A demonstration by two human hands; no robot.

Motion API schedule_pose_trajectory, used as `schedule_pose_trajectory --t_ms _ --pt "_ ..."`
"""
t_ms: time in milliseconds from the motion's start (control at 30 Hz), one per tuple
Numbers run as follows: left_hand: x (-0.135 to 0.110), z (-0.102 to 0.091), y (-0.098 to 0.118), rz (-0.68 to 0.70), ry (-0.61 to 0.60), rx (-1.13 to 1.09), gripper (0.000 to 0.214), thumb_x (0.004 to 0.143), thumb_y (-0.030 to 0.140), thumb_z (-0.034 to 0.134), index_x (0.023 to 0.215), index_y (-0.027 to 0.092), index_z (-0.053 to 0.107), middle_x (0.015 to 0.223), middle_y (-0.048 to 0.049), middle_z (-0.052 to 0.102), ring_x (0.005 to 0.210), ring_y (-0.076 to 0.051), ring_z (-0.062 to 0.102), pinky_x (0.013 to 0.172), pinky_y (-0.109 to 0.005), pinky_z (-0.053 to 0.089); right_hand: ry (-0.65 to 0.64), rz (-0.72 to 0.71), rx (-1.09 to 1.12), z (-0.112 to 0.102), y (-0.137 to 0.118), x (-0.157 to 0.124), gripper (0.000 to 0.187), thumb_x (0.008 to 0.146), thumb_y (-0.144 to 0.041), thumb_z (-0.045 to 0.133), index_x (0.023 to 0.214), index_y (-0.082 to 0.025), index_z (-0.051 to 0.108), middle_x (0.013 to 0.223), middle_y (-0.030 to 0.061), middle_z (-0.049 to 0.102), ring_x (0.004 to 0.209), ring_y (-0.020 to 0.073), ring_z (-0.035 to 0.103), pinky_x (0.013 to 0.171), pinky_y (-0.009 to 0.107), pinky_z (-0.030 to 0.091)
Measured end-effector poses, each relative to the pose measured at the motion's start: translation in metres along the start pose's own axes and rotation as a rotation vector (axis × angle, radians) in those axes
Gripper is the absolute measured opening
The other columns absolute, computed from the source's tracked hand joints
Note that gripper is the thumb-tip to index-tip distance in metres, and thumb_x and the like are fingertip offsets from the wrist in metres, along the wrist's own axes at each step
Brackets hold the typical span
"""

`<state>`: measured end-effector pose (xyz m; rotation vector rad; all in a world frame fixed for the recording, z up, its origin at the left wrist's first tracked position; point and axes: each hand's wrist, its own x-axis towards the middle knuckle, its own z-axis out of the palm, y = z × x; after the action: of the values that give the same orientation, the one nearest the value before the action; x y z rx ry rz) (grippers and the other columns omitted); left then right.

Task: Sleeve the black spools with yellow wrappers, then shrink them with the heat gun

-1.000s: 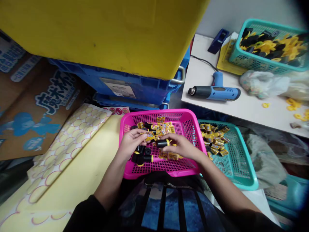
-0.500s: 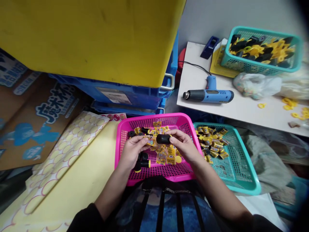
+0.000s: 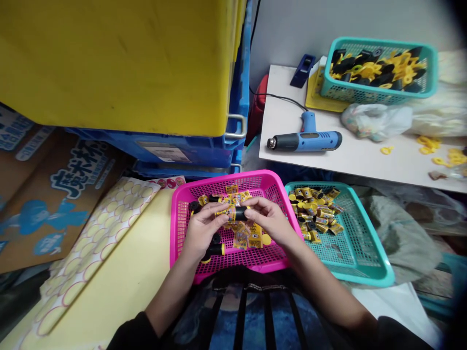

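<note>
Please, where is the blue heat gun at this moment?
In the head view, the blue-and-black heat gun lies on the white tabletop at upper right, left of the crumpled clear plastic bag and above the teal mesh basket.

The pink basket (image 3: 222, 179) is moulded plastic mesh with a smooth, faintly glossy rim, and the teal basket (image 3: 368, 250) matches it. The yellow packets (image 3: 241, 240) shine like glossy film; the black cylinder (image 3: 240, 213) is smooth plastic. The yellow bin (image 3: 109, 63) is matt, scuffed plastic, its crate handle (image 3: 235, 125) bright metal, the cardboard sheet (image 3: 98, 194) dull paper.
</note>
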<state>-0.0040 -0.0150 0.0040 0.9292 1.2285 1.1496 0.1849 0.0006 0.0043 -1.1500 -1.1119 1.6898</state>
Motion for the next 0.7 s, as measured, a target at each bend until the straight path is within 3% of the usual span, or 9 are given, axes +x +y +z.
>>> schedule_pose_trajectory --t_ms 67,200,333,467,700 --pt "0.0 -0.001 0.005 0.057 -0.059 0.115 0.027 0.066 0.025 0.081 0.092 0.026 0.077 0.101 -0.004 0.068 0.101 -0.019 0.062 0.092 -0.033 0.051 0.011 -0.022 0.012 0.004 0.002 -0.001 0.037 0.068 -0.041 0.079 0.095 -0.022 0.064 0.08 -0.0005 0.063 0.068 0.0118 0.058 0.066 0.028 0.05" --pt "-0.003 0.0 0.012 0.135 -0.135 0.239 0.027 0.065 0.021 0.081 0.091 0.025 0.076 0.1 -0.0038 0.07 0.099 -0.019 0.064 0.092 -0.032 0.051 0.032 -0.066 -0.011 0.013 0.007 -0.004 0.038 0.064 -0.044 0.081 0.092 -0.023 0.065 0.085 0.0016 0.064 0.078 0.0162 0.06 0.075 0.034 0.051" --pt "-0.01 0.01 0.015 0.049 -0.132 0.117 0.029 0.064 0.02 0.08 0.093 0.023 0.074 0.097 -0.0032 0.073 0.095 -0.02 0.067 0.089 -0.033 0.053 -0.003 -0.093 0.151 0.021 0.01 -0.009 0.036 0.079 -0.053 0.065 0.102 -0.025 0.067 0.114 0.007 0.062 0.105 0.0213 0.058 0.088 0.037 0.049" --pt "-0.017 0.02 0.016 -0.01 -0.084 0.056 0.028 0.065 0.022 0.079 0.092 0.021 0.073 0.101 -0.0043 0.074 0.098 -0.022 0.067 0.088 -0.035 0.055 -0.146 0.087 0.37 0.03 0.016 -0.012 0.05 0.082 -0.06 0.057 0.119 -0.026 0.059 0.114 0.0092 0.062 0.094 0.0207 0.061 0.073 0.033 0.052" --pt "-0.022 0.023 0.011 -0.001 -0.036 0.179 0.026 0.066 0.025 0.078 0.09 0.021 0.072 0.1 -0.0047 0.073 0.098 -0.023 0.066 0.094 -0.037 0.05 0.004 -0.054 0.188 0.035 0.032 -0.006 0.04 0.077 -0.057 0.066 0.1 -0.024 0.062 0.099 0.0037 0.062 0.088 0.0174 0.057 0.078 0.03 0.049"
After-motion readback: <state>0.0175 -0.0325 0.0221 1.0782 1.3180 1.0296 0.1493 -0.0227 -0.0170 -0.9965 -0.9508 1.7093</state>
